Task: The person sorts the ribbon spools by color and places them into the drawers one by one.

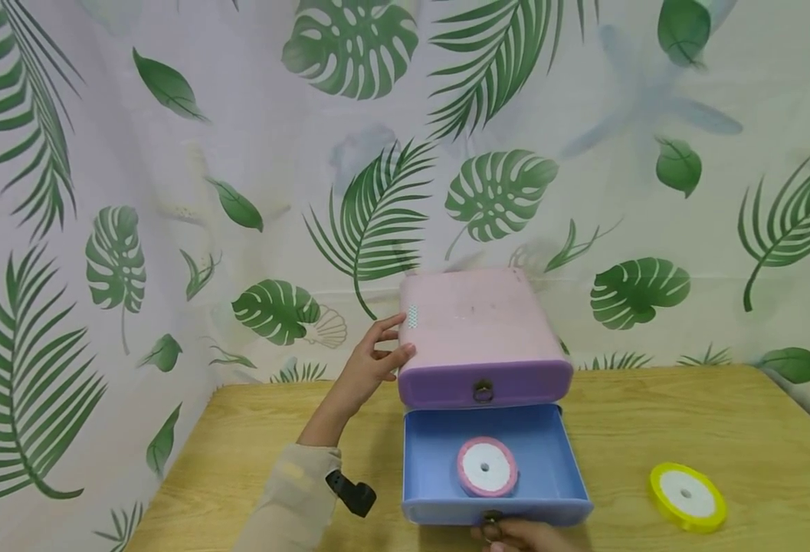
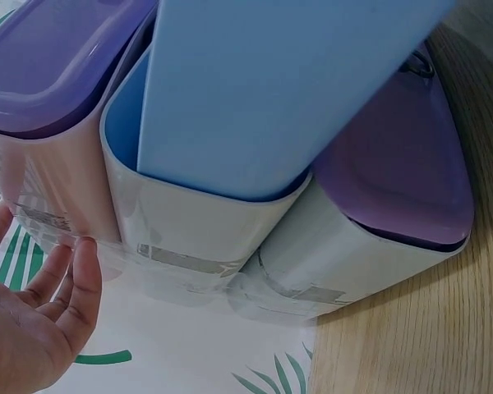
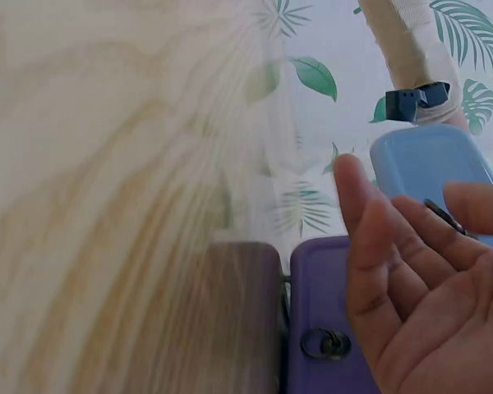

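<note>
A small drawer cabinet (image 1: pixel 473 314) with a pale pink top stands against the wall cloth. Its blue middle drawer (image 1: pixel 577 460) is pulled well out, between a purple drawer (image 1: pixel 439 387) above and another purple drawer (image 2: pixel 403 156) below. Inside the blue drawer lies a pink-edged ribbon spool (image 1: pixel 486 468). My left hand (image 1: pixel 370 364) steadies the cabinet's upper left side, fingertips touching it. At the blue drawer's front, my right hand (image 1: pixel 525 535) has the metal ring pull (image 1: pixel 490 529) between thumb and fingers; the head view's lower edge cuts off most of this hand.
A yellow ribbon spool (image 1: pixel 687 497) lies on the wooden table (image 1: pixel 625 429) to the right of the cabinet. Behind the table hangs a leaf-printed cloth (image 1: pixel 253 253). A dark wrist camera (image 1: pixel 352 493) sits at my left sleeve.
</note>
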`<state>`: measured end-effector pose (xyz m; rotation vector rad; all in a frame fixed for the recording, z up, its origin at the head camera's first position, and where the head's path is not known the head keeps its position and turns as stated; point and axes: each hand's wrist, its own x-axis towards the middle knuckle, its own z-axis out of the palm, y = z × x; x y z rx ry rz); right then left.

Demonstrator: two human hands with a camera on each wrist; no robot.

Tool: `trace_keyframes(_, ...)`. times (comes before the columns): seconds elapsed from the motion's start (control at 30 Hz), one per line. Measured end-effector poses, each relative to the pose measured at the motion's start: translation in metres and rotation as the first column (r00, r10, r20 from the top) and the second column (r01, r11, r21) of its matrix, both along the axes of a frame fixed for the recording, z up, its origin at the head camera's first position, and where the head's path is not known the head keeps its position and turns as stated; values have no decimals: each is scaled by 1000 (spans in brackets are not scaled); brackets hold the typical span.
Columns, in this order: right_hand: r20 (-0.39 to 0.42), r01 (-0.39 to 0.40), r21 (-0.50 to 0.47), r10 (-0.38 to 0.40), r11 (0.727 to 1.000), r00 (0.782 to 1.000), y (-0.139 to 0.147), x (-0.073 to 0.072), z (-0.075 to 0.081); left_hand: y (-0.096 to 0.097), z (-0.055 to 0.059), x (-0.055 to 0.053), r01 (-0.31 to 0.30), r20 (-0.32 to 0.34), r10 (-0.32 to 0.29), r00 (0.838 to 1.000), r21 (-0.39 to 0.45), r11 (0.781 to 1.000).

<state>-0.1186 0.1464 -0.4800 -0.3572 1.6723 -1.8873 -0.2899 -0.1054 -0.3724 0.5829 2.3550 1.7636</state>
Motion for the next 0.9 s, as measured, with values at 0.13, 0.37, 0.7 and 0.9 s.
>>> trace_keyframes(0.13,-200,-48,13,49,999,979,-2,-1,-1,-1,-3,-1,4,-1,-4,1000,-9,1000)
trace_keyframes(0.37,-217,-53,-52,41,997,975,2,-5,17,-3,-1,-1,-1,-3,0,1000,-15,1000)
trace_keyframes(0.7,-317,18,-29,-27,999,948,-1,-26,36,-2,4,0,26,-4,-26,1000,-25,999)
trace_keyframes(0.9,-282,130,46,-112,990,953,-5,-43,38,-1,4,1,19,-2,-19,1000,-24,1000)
